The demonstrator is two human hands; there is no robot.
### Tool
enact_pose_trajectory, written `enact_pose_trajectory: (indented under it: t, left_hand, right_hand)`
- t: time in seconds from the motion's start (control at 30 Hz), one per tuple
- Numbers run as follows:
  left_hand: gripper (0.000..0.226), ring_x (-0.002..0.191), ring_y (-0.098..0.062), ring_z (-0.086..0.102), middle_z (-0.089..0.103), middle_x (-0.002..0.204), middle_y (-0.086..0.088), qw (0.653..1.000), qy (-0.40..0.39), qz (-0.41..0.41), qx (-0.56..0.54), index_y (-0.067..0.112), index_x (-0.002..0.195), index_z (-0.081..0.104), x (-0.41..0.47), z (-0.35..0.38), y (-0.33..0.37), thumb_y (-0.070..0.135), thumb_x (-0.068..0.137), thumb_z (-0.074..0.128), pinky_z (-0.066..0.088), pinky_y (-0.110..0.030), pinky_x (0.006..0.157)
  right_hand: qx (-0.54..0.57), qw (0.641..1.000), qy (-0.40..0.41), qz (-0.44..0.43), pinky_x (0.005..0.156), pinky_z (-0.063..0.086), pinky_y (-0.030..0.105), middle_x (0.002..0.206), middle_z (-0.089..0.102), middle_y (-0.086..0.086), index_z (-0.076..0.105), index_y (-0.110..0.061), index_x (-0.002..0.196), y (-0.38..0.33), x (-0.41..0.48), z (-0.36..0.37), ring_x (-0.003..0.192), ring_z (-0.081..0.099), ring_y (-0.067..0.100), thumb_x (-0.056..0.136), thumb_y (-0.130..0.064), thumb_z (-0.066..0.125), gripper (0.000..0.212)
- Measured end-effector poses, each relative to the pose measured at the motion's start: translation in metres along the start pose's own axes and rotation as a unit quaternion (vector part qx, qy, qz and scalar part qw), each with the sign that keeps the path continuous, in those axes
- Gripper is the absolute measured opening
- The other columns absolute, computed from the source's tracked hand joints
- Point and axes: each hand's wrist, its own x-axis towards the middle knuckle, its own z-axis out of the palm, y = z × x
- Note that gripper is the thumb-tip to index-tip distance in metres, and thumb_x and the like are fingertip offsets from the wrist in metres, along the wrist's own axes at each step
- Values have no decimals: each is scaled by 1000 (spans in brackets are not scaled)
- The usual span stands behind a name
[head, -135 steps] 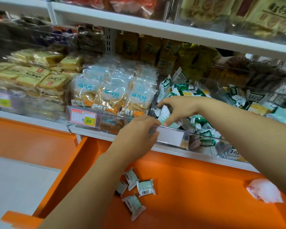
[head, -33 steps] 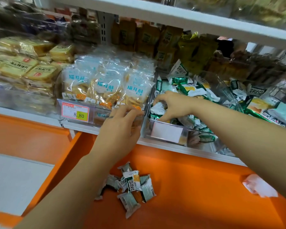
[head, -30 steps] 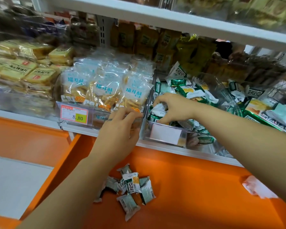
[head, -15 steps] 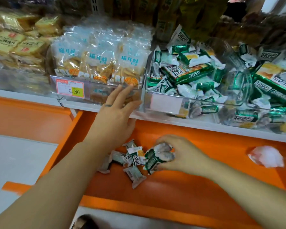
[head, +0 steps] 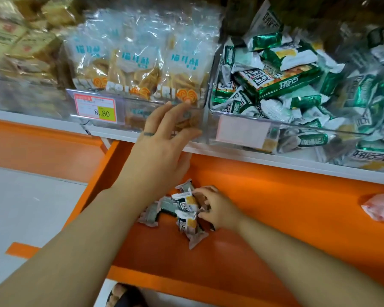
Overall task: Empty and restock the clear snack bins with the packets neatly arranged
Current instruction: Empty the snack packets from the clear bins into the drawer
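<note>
A clear snack bin [head: 297, 132] on the white shelf holds a loose heap of green and white packets [head: 275, 80]. Below it, several of the same small packets [head: 186, 220] lie in a pile on the orange lower shelf [head: 286, 229]. My right hand [head: 220, 209] is down at that pile, its fingers curled around a few packets at the pile's right side. My left hand [head: 162, 149] is raised with straight fingers, the fingertips touching the front wall of the neighbouring clear bin [head: 131, 117], which is full of bagged crisps.
A red and yellow price tag [head: 95, 108] reading 8.80 is clipped to the crisp bin. Yellow cake packs [head: 13, 41] fill the bins at far left. A crumpled pink-white wrapper [head: 379, 209] lies on the orange shelf at right. My sandalled foot [head: 124, 295] shows on the grey floor.
My right hand took a handful of packets from the green-packet bin and brought it down to the pile on the orange shelf. My left hand's fingers straightened against the crisp bin.
</note>
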Motion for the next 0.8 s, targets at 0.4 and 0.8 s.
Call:
enact_pose_trajectory:
  t: [0.4, 0.8]
  left_hand:
    - [32, 108, -31, 56, 57, 122, -8, 994, 47, -35, -88, 13, 113, 65, 20, -26, 28, 18, 85, 50, 51, -49, 85]
    - [47, 129, -20, 37, 41, 141, 0, 987, -98, -14, -125, 27, 137, 45, 151, -14, 106, 29, 92, 58, 35, -37, 104]
  right_hand:
    - [-27, 992, 109, -65, 83, 47, 13, 100, 59, -24, 62, -30, 114, -66, -127, -163, 94, 58, -3, 87, -23, 67, 28]
    - [-188, 933, 305, 28, 106, 32, 34, 136, 52, 7, 60, -18, 126, -14, -143, -307, 128, 45, 23, 88, -27, 66, 40]
